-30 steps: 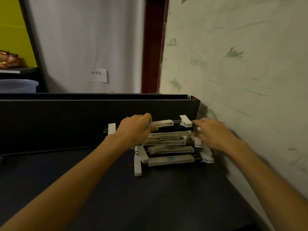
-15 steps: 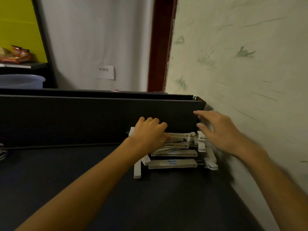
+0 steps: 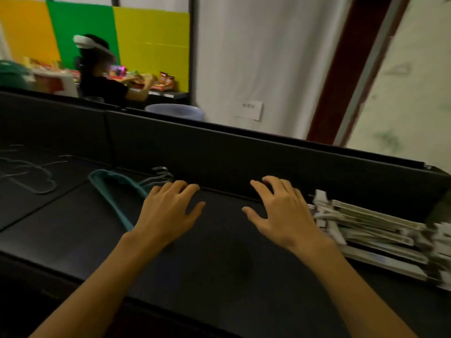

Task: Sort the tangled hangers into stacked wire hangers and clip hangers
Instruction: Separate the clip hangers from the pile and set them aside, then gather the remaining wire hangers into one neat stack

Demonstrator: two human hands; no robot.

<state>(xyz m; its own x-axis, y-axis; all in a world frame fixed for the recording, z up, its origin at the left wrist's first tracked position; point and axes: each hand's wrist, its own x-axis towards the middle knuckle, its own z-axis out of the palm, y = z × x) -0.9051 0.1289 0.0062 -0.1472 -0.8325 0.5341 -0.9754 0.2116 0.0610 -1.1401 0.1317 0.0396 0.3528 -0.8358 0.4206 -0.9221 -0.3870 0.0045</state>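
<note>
both hands free, wire hangers next

my left hand (image 3: 168, 211) and my right hand (image 3: 283, 213) hover over the middle of the dark worktop (image 3: 219, 264), fingers spread wide and holding nothing.

the clip hangers (image 3: 371, 230) lie stacked at the right end of the worktop, against the back panel (image 3: 268, 162), just beside my right hand. the view is blurred there, so i cannot tell how neatly they sit. they look stiff and flat, with clips sticking out at the ends that could snag a neighbour; i judge it best to lift one by the middle of its bar and keep my fingers off the clips.

the teal hanger (image 3: 114, 198) lies by the back edge, left of my left hand, with a bunch of metal hooks (image 3: 159, 176) near my fingertips. i take these for light, thin, springy things that slide easily on this smooth surface. pinching the neck just under the hook should give the surest hold and let the hooks line up for stacking.

more thin wire hangers (image 3: 31, 176) lie faint towards the far left corner, well apart from both hands. i'd guess they tangle readily, so each wants lifting singly.
</note>
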